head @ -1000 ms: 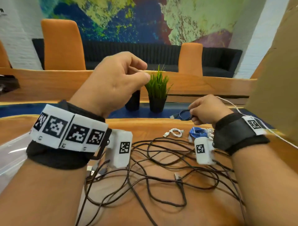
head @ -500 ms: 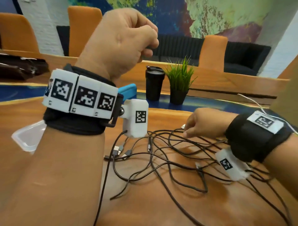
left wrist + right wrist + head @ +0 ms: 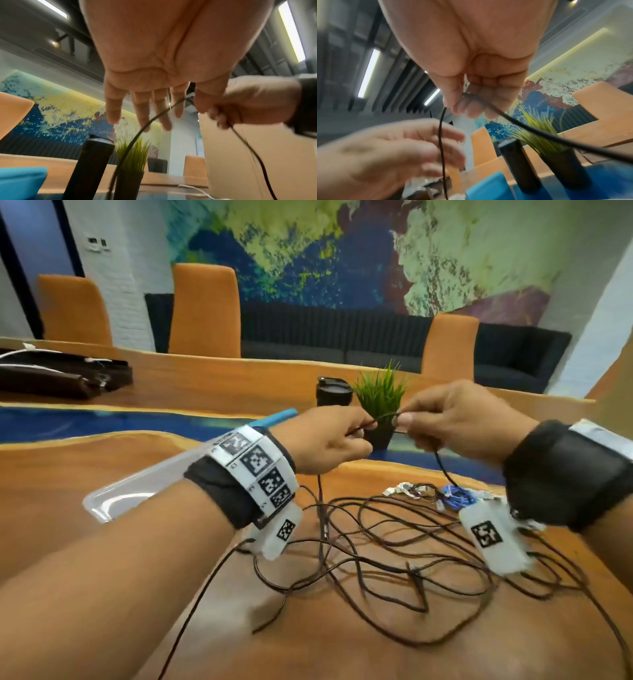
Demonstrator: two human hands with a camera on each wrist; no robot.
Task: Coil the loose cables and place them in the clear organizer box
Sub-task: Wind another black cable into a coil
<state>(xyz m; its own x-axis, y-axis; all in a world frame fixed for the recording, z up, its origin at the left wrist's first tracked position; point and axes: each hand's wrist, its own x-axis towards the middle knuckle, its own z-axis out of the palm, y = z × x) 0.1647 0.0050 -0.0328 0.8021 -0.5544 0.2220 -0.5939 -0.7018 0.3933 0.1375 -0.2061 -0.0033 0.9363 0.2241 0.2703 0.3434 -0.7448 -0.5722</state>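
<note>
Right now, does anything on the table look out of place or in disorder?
Yes. The dark cables lie in one tangled heap on the wooden table, loops crossing each other. Only one strand is lifted, between the left hand and the right hand.

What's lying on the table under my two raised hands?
A loose tangle of dark cables sprawls on the wooden table. Beyond it lie a small white cable and a blue cable bundle, partly covered by the right wrist.
</note>
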